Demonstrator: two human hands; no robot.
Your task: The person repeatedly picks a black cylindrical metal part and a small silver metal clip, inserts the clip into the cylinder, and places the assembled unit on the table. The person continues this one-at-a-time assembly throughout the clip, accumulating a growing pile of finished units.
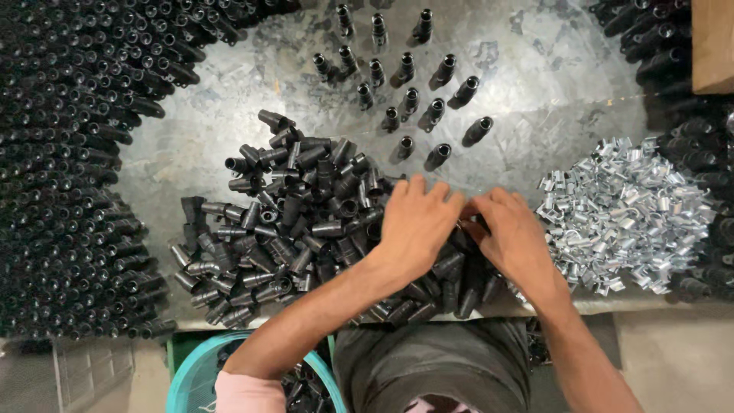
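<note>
A loose heap of short black tubular parts [294,218] lies on a shiny metal table [535,84]. My left hand [413,226] rests palm down on the heap's right side, fingers together. My right hand [514,237] is beside it, fingertips meeting the left hand's over the black parts; what the fingers pinch is hidden. To the right lies a pile of small silvery metal clips [623,214]. Farther back, several black parts [413,92] stand upright in rows.
Dense stacks of standing black parts [65,168] fill the left side and top right corner [650,38]. A teal bucket [195,375] with black parts sits below the table edge. A brown box corner [715,42] shows at top right.
</note>
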